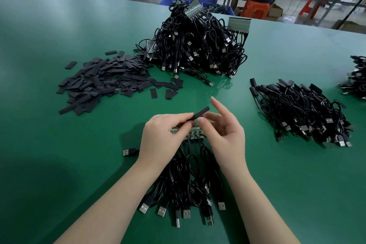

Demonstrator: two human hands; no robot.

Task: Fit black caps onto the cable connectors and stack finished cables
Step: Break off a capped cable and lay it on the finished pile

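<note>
Nearest, glossy black cable bundle [186,188] on green tabletop [59,164]; left hand [161,140] grip pinching flat matte black cap [200,115] over connector strip [190,130], right hand [223,130] fingers loosely spread alongside; beyond, loose caps [105,81], tangled uncapped heap [198,45], finished stack [301,113] rightward
</note>
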